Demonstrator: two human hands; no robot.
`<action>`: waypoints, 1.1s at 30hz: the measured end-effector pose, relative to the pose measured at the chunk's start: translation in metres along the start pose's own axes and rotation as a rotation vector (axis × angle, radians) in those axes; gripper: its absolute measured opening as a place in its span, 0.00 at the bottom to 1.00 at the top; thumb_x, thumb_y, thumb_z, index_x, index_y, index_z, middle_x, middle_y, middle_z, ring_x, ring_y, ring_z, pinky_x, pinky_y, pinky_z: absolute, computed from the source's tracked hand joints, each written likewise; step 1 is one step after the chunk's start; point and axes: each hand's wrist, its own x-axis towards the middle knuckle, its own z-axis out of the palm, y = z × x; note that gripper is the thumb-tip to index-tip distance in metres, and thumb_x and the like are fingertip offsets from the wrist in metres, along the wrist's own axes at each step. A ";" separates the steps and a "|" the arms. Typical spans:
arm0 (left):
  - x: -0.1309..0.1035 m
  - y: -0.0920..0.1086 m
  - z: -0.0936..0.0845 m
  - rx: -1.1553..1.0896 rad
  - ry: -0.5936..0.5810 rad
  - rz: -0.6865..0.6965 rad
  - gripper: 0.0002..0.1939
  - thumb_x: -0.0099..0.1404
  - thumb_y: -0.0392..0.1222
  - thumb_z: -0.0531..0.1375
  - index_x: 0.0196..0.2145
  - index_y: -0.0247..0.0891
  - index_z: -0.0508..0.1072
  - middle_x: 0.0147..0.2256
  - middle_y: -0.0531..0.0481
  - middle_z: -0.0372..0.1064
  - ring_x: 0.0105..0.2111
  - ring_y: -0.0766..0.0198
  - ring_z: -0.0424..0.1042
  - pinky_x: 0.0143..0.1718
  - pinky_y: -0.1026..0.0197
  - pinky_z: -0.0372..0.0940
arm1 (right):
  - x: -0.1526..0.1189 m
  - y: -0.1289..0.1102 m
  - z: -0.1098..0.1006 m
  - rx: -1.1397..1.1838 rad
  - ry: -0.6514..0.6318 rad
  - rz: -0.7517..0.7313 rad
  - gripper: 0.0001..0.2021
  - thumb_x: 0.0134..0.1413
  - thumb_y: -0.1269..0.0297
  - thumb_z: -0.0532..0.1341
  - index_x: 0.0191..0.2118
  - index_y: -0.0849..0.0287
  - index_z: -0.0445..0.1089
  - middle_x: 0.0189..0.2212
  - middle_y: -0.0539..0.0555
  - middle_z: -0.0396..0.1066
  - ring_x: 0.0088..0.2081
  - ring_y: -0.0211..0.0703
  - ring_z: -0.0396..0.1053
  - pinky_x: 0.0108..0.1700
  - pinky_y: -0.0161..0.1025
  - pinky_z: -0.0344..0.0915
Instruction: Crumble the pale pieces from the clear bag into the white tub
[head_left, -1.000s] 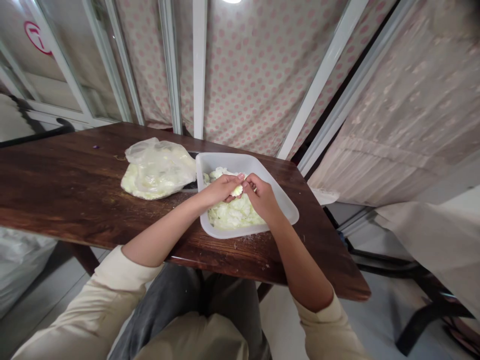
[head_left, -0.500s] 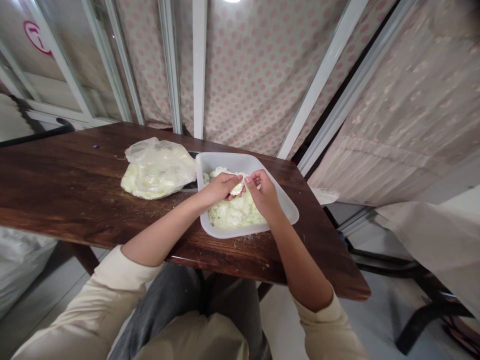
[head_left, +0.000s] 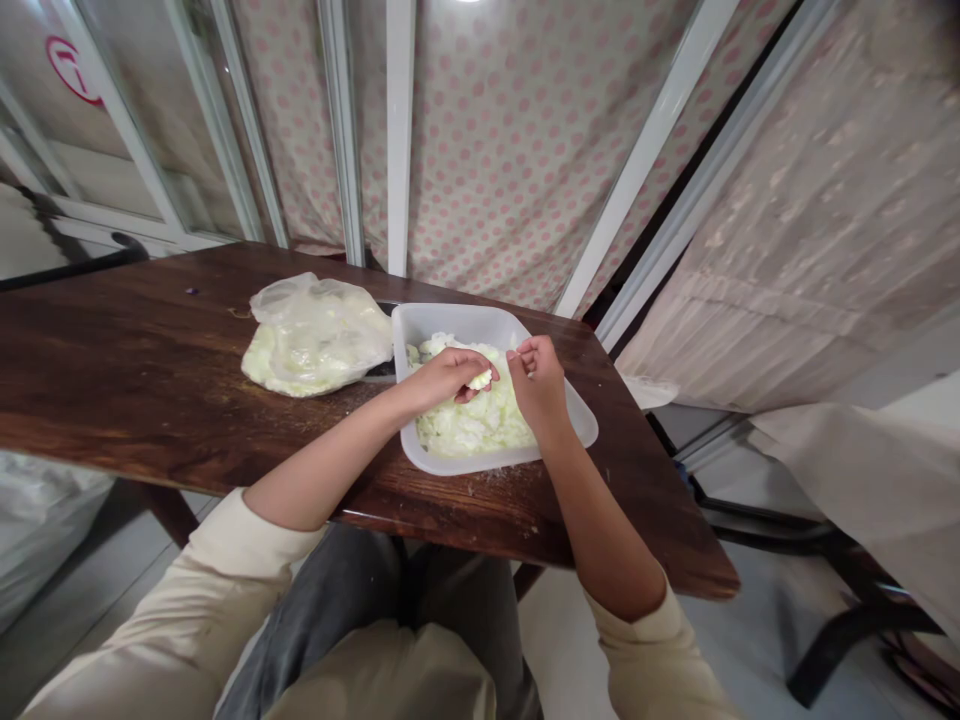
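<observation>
A white plastic tub point(head_left: 450, 465) holds many pale green-white pieces point(head_left: 480, 425). Over its middle, my left hand point(head_left: 456, 378) is closed on a small pale piece with a ruffled edge point(head_left: 481, 379), which shows between thumb and fingers. My right hand point(head_left: 535, 375) is just to the right, over the tub's right side and apart from the left hand. Its thumb and fingertips are pinched together; what they hold, if anything, is too small to name.
A clear plastic bag point(head_left: 319, 335) of similar pale pieces lies left of the tub on the dark wooden table point(head_left: 150, 370). Crumbs are scattered near the front edge. Behind the table stand a framed glass partition and a dotted curtain point(head_left: 495, 150).
My right hand has moved a little to the right, away from my left hand. The left hand's fingers have curled more around the pale piece.
</observation>
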 end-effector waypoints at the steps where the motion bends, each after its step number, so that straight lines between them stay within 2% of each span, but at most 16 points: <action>1: -0.001 0.001 0.000 0.017 -0.002 0.001 0.12 0.62 0.42 0.52 0.30 0.32 0.70 0.25 0.51 0.63 0.18 0.77 0.56 0.19 0.70 0.52 | 0.000 -0.001 0.000 0.042 -0.021 0.009 0.07 0.54 0.59 0.54 0.34 0.55 0.56 0.20 0.44 0.58 0.23 0.35 0.58 0.28 0.35 0.54; 5: 0.000 -0.001 0.000 0.044 0.017 0.016 0.15 0.63 0.46 0.51 0.24 0.33 0.66 0.21 0.53 0.60 0.18 0.77 0.55 0.19 0.70 0.51 | -0.004 -0.008 0.001 0.146 -0.269 -0.064 0.10 0.57 0.54 0.52 0.33 0.55 0.56 0.22 0.45 0.61 0.24 0.35 0.61 0.29 0.35 0.56; 8: 0.002 -0.005 -0.001 0.032 0.041 0.009 0.17 0.62 0.49 0.52 0.22 0.33 0.64 0.19 0.55 0.57 0.17 0.76 0.54 0.18 0.70 0.50 | -0.006 -0.013 0.000 0.093 -0.357 -0.132 0.10 0.55 0.55 0.54 0.30 0.56 0.57 0.23 0.46 0.61 0.26 0.35 0.62 0.30 0.35 0.56; 12: 0.002 -0.005 -0.001 0.028 0.022 0.012 0.22 0.64 0.54 0.48 0.24 0.33 0.66 0.20 0.52 0.59 0.17 0.75 0.53 0.18 0.69 0.49 | -0.005 -0.010 -0.001 0.065 -0.313 -0.113 0.08 0.57 0.59 0.50 0.29 0.55 0.57 0.22 0.46 0.63 0.25 0.36 0.62 0.30 0.35 0.56; 15: 0.000 -0.003 0.000 0.045 -0.019 0.003 0.17 0.64 0.50 0.50 0.29 0.33 0.69 0.24 0.50 0.63 0.18 0.75 0.55 0.19 0.69 0.51 | -0.002 -0.003 -0.001 -0.042 -0.112 -0.033 0.08 0.55 0.61 0.52 0.26 0.55 0.55 0.18 0.45 0.58 0.22 0.35 0.57 0.27 0.35 0.52; 17: 0.000 -0.002 0.000 0.070 -0.050 -0.002 0.13 0.62 0.46 0.52 0.31 0.34 0.70 0.26 0.50 0.64 0.19 0.75 0.55 0.20 0.69 0.51 | -0.001 -0.001 -0.002 -0.108 -0.027 0.001 0.10 0.54 0.61 0.53 0.25 0.56 0.55 0.17 0.45 0.54 0.20 0.35 0.54 0.26 0.35 0.50; 19: 0.000 -0.002 -0.001 0.090 -0.052 0.006 0.12 0.62 0.45 0.52 0.29 0.33 0.69 0.25 0.51 0.63 0.19 0.75 0.55 0.21 0.68 0.51 | -0.002 -0.002 -0.001 -0.083 -0.067 -0.005 0.10 0.54 0.60 0.53 0.25 0.56 0.55 0.17 0.45 0.55 0.21 0.35 0.55 0.26 0.35 0.51; 24: 0.001 -0.002 -0.001 0.060 0.017 0.009 0.16 0.61 0.47 0.52 0.22 0.34 0.64 0.21 0.53 0.60 0.18 0.75 0.54 0.20 0.68 0.51 | -0.006 -0.013 0.000 0.066 -0.298 -0.093 0.11 0.57 0.55 0.51 0.29 0.56 0.57 0.21 0.46 0.62 0.24 0.35 0.60 0.28 0.35 0.55; 27: 0.001 -0.002 0.000 0.023 0.074 -0.010 0.17 0.61 0.49 0.54 0.21 0.34 0.63 0.18 0.56 0.55 0.17 0.76 0.52 0.19 0.69 0.49 | -0.008 -0.015 -0.001 0.058 -0.339 -0.124 0.11 0.55 0.54 0.54 0.30 0.56 0.58 0.23 0.46 0.61 0.25 0.35 0.61 0.28 0.34 0.56; 31: 0.001 -0.001 0.001 0.008 0.033 0.003 0.20 0.62 0.52 0.52 0.22 0.33 0.65 0.18 0.55 0.55 0.18 0.75 0.52 0.18 0.69 0.47 | -0.006 -0.012 -0.001 0.106 -0.381 -0.127 0.10 0.57 0.56 0.51 0.31 0.56 0.57 0.24 0.47 0.63 0.26 0.36 0.62 0.30 0.35 0.58; 33: 0.000 0.000 0.001 0.004 0.029 0.019 0.19 0.62 0.52 0.52 0.23 0.34 0.65 0.19 0.55 0.55 0.17 0.76 0.51 0.18 0.69 0.47 | -0.004 -0.008 0.000 0.122 -0.358 -0.124 0.10 0.58 0.56 0.50 0.30 0.56 0.57 0.24 0.47 0.63 0.27 0.37 0.63 0.31 0.35 0.58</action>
